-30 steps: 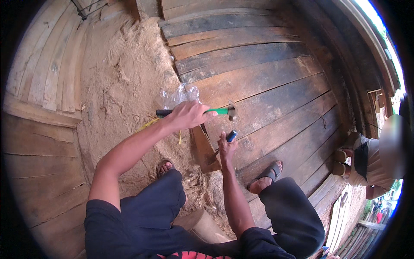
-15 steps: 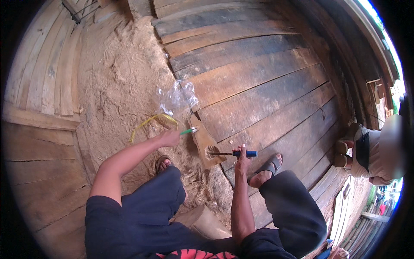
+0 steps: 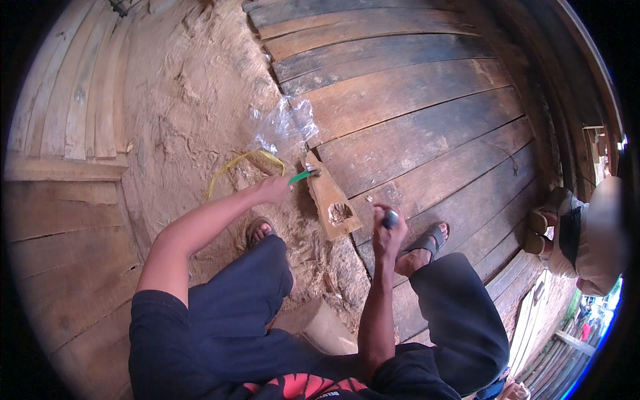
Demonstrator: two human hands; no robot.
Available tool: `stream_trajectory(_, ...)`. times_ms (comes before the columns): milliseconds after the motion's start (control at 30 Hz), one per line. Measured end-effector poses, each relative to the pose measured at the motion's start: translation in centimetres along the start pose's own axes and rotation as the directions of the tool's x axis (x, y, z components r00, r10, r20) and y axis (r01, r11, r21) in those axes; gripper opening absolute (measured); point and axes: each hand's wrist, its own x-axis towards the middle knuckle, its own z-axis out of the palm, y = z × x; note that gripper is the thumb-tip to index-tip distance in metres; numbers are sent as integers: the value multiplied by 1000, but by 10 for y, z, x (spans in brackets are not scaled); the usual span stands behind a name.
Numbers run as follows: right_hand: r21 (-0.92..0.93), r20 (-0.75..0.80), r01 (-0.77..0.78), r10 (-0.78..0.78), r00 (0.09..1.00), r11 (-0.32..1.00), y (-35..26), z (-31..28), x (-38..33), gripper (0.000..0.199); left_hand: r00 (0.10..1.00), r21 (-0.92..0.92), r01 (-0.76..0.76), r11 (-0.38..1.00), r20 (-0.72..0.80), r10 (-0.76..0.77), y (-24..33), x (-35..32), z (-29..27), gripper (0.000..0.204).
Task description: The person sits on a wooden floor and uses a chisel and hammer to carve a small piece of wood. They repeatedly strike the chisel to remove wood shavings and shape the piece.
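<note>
— Wooden block [image 3: 331, 200], tan and wedge-shaped, lies on the sandy edge of a dark plank floor [image 3: 427, 120], a rough hollow cut near its lower end. What are the hands doing?

— Left hand [image 3: 275, 189], just left of the block, is closed around a green-handled tool [image 3: 299, 177] whose tip rests at the block's upper end. Right hand [image 3: 387, 230], just right of the block's lower end, is fisted around a dark-handled tool [image 3: 390, 217] held clear of the wood.

— How are the arms set?

— Left arm reaches forward, nearly straight, wrist low. Right forearm rises upright from the lap, elbow bent, fist at the top.

— What would make this go well?

— Judging from the frame, the green tool's tip should stay firmly on the block and the block should not skid on the loose sand; bracing it with a sandalled foot [image 3: 423, 243], now just right of it, would help.

— Anything else near the block?

— Clear plastic bag [image 3: 283, 123] above it, yellow strap [image 3: 243, 163] to its left, another person [image 3: 587, 227] seated well to the right.
</note>
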Motion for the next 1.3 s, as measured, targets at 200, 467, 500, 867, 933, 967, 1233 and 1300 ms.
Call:
stream_trajectory(200,-524,241,-84,243,940,847,62,25,-9,31,998,-26,15,1000,56,-14,13,-3,-12,38)
stream_trajectory(467,-323,322,-244,349,880,914,99,40,-24,70,974,-220,141,965,-141,-175,17,-15,-23,34)
stream_trajectory(500,-375,330,-233,365,871,897,95,40,-20,72,964,-271,136,953,-186,-190,10,-12,-21,34)
stream_trajectory(867,-347,464,185,-3,886,919,78,79,-53,84,921,-451,168,877,-245,-303,-46,-15,11,47)
stream_trajectory(933,-338,471,249,-66,880,908,65,79,-63,82,927,-461,183,869,-213,-308,-49,-17,17,49)
stream_trajectory(967,-351,485,299,-100,868,887,60,79,-68,80,928,-467,179,866,-212,-306,-49,-18,18,48)
stream_trajectory(1233,-327,513,191,4,858,926,33,81,-92,95,935,-573,72,816,-247,-256,-61,-22,29,62)
stream_trajectory(1300,-313,484,98,70,873,945,36,81,-91,104,944,-610,85,788,-205,-260,-61,-26,27,62)
